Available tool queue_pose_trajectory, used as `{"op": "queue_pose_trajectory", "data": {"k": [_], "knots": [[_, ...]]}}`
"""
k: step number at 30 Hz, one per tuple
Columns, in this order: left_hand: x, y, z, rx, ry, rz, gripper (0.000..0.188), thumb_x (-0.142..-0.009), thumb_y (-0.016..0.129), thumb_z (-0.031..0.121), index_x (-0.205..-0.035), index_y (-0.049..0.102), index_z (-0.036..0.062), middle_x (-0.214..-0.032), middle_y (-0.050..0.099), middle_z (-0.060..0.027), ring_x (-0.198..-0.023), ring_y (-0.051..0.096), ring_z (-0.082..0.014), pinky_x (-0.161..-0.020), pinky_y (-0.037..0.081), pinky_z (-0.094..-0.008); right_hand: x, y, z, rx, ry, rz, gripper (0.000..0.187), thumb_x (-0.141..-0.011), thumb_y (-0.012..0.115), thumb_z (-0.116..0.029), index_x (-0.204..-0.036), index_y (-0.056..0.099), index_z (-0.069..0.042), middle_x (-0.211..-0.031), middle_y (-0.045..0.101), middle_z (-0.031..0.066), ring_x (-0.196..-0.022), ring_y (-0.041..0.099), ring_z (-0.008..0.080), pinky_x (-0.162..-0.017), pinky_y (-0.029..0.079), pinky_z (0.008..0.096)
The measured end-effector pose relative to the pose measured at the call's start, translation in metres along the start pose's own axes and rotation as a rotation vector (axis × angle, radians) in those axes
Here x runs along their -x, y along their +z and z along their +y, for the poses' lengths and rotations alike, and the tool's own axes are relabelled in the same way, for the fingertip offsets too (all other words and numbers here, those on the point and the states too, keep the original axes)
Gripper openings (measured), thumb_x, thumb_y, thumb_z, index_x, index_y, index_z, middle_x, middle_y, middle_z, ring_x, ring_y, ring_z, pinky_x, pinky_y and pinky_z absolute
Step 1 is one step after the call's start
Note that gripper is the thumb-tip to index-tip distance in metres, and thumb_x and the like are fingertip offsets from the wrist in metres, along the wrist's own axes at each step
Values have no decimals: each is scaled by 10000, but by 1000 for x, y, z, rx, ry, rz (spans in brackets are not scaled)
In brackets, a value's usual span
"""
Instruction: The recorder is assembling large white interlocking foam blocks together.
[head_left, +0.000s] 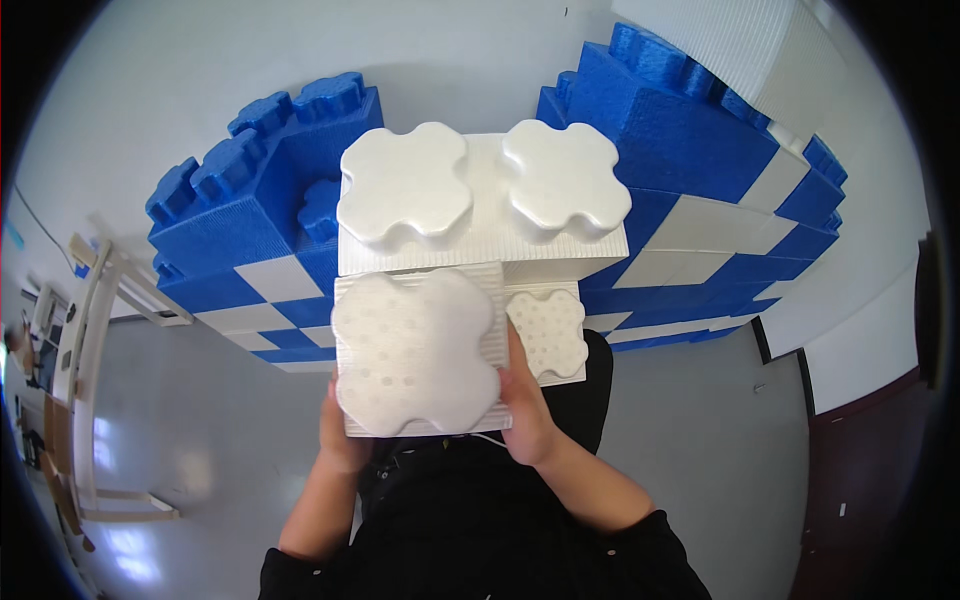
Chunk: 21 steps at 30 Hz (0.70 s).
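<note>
Between my two hands is a square white building block (420,350) with one clover-shaped stud on top, dimpled on its left half. My left hand (342,425) grips its left side and my right hand (528,412) its right side, with fingers partly hidden. Just beyond it, a white two-stud block (485,215) lies in the gap between blue blocks. The held block overlaps its front edge in view; whether they touch I cannot tell. Lower, to the right of the held block, shows another white block (548,335) with a dimpled stud.
A wall of stacked blue and white blocks curves around me, with a left part (225,250) and a taller right part (680,150). A white frame (95,380) stands on the grey floor at far left. At right is a dark red door (865,490).
</note>
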<state>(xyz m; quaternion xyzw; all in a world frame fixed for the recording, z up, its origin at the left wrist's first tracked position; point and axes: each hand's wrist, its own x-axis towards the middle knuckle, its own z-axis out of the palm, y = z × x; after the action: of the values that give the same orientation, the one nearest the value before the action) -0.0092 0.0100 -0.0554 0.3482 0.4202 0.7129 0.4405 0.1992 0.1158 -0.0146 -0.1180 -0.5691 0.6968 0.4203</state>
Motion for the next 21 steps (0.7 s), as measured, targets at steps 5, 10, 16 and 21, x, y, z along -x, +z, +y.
{"op": "queue_pose_trajectory", "data": {"k": [5,10,16,21], "knots": [[1,-8,5,110,67,43,733,-945,407,503,-1428,373,-47,-1416,483,-195,-1289,500,-321,-1061,413,-431,-3,15,-3,396,-44,-24,822,-1014,373,-342,-1458,-98,165,-1577,-48,312,-1488,-26,352,-1192,23,383],[7,1,8,38,75,53,756,-930,427,517,-1423,380,-54,-1410,489,-199,-1267,521,-330,-1038,439,-437,1,9,-14,300,12,-28,811,-1016,369,-318,-1457,-118,158,-1576,-73,311,-1488,-51,355,-1192,3,384],[13,9,23,53,18,37,729,-935,456,477,-1429,375,-54,-1406,490,-206,-1261,526,-338,-1022,454,-445,0,6,-14,262,17,-45,808,-1015,371,-307,-1459,-123,154,-1577,-79,310,-1489,-61,351,-1192,-4,388],[21,1,24,114,27,69,685,-946,457,418,-1433,366,-55,-1412,482,-216,-1250,538,-342,-1010,468,-444,2,10,-17,282,7,-35,803,-1012,373,-288,-1453,-123,164,-1574,-78,318,-1485,-69,376,-1191,-13,408]]}}
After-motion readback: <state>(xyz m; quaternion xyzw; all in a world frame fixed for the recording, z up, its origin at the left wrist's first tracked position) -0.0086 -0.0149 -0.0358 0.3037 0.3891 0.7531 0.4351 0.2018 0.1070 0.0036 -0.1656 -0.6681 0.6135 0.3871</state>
